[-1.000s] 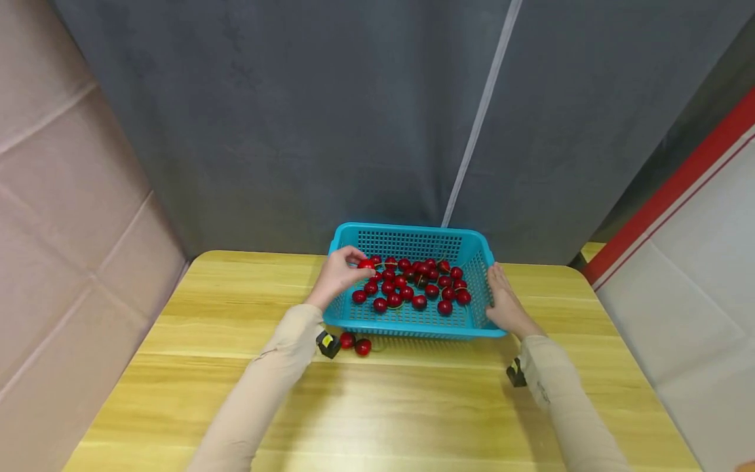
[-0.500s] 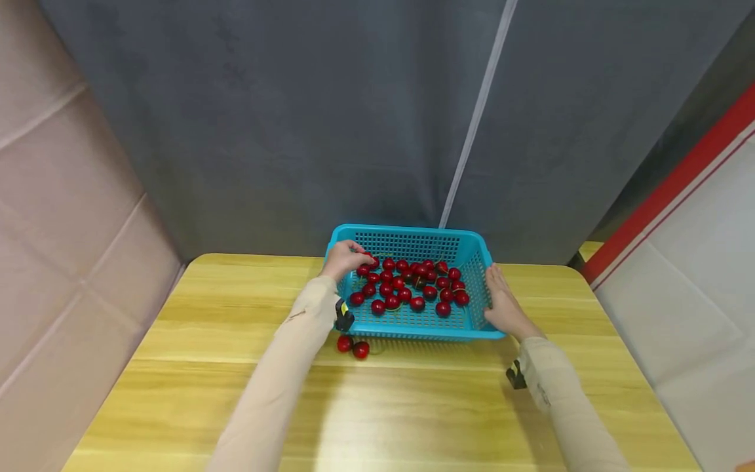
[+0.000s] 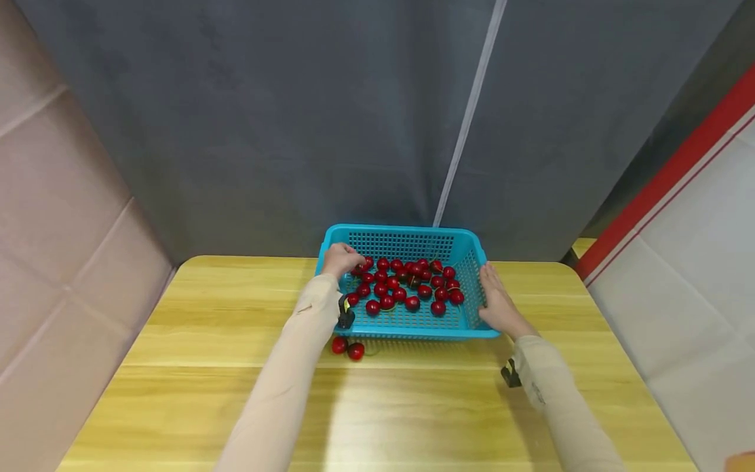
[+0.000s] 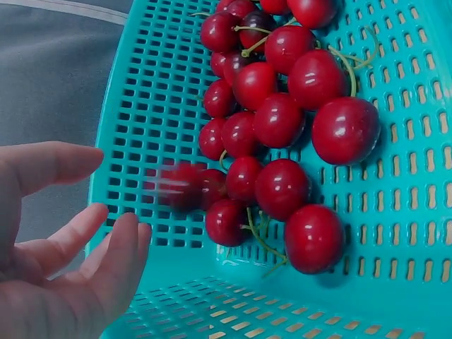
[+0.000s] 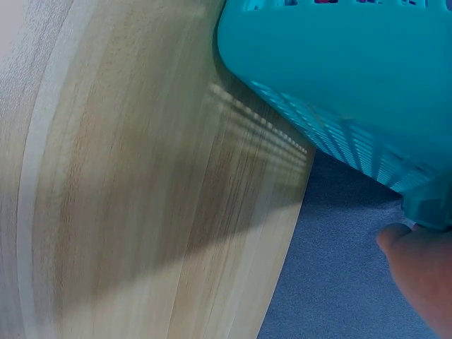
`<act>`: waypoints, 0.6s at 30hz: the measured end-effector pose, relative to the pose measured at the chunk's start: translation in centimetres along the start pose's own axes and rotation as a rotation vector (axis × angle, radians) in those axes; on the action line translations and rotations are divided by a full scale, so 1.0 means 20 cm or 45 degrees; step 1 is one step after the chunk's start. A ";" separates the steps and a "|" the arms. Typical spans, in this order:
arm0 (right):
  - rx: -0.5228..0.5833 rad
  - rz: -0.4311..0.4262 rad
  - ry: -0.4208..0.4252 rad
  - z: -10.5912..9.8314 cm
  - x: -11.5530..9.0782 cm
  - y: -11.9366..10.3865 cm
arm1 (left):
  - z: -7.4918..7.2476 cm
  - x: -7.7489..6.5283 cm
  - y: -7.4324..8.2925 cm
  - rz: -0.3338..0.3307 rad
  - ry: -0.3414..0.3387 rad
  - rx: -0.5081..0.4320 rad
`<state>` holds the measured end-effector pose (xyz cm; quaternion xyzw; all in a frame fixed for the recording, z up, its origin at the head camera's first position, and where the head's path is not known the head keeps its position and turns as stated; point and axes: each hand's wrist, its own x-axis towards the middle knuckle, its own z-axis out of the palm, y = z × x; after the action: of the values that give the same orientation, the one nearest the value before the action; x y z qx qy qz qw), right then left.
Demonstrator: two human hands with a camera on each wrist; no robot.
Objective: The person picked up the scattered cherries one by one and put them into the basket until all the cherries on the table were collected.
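A blue plastic basket [image 3: 401, 229] holds several red cherries [image 3: 412, 303], some with green stems. My left hand [image 3: 340, 260] is over the basket's left end. In the left wrist view its fingers [image 4: 78, 233] are spread and hold nothing. A motion-blurred cherry [image 4: 180, 187] is apart from the fingertips, inside the basket. My right hand [image 3: 501, 308] rests against the basket's right side with straight fingers. In the right wrist view, its thumb [image 5: 397, 236] is at the basket's rim, while the other fingers are out of sight.
Two cherries [image 3: 356, 351] lie on the wooden table [image 3: 413, 406] in front of the basket's left corner. A dark grey curtain [image 3: 283, 131] hangs behind the table. Pale padded walls [image 3: 59, 262] stand on both sides, with a red strip [image 3: 666, 177] on the right.
My left hand has moved left and slightly back and has let go of the cherry it was pinching. The right hand stays at the basket's side. The head view has shifted slightly.
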<state>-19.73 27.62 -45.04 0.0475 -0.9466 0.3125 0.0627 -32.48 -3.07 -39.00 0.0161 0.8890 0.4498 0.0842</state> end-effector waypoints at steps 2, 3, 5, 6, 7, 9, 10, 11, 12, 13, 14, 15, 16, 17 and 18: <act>0.003 -0.003 0.004 0.00 0.00 0.00 | 0.00 0.00 0.00 0.008 0.004 -0.002; 0.003 -0.007 0.004 0.00 0.00 0.00 | 0.00 0.00 0.00 0.011 0.000 -0.005; -0.003 -0.008 0.006 0.00 0.00 0.00 | -0.01 -0.01 0.01 0.012 -0.008 -0.016; -0.007 -0.010 0.007 0.00 0.00 0.00 | -0.01 -0.01 0.01 0.009 -0.015 -0.022; -0.010 -0.010 0.004 0.00 0.00 0.00 | -0.02 -0.02 0.01 0.014 -0.021 -0.023; -0.014 -0.011 0.000 0.00 0.01 0.00 | -0.02 -0.03 0.02 0.028 -0.043 -0.030; -0.016 -0.009 -0.001 0.00 0.01 0.00 | -0.03 -0.03 0.02 0.045 -0.054 -0.032; -0.016 -0.008 -0.001 0.00 0.01 0.00 | -0.04 -0.04 0.03 0.061 -0.067 -0.033; -0.017 -0.006 -0.002 0.00 0.01 0.00 | -0.04 -0.05 0.03 0.086 -0.080 -0.032; -0.017 -0.004 -0.001 0.00 0.01 0.00 | -0.05 -0.06 0.04 0.111 -0.088 -0.030; -0.016 -0.001 -0.001 0.00 0.01 0.00 | -0.06 -0.08 0.05 0.132 -0.098 -0.031; -0.015 0.000 -0.001 0.00 0.01 0.01 | -0.06 -0.09 0.06 0.156 -0.107 -0.031; -0.012 0.004 -0.002 0.00 0.01 0.01 | -0.07 -0.12 0.06 0.183 -0.123 -0.026; -0.012 0.005 -0.001 0.00 0.01 0.01 | -0.08 -0.14 0.07 0.211 -0.134 -0.016; -0.011 0.006 -0.002 0.00 0.01 0.01 | -0.08 -0.16 0.07 0.240 -0.145 -0.007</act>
<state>-19.89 27.85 -45.14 0.0453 -0.9481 0.3085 0.0616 -29.60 -3.89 -36.40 0.1251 0.8760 0.4566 0.0919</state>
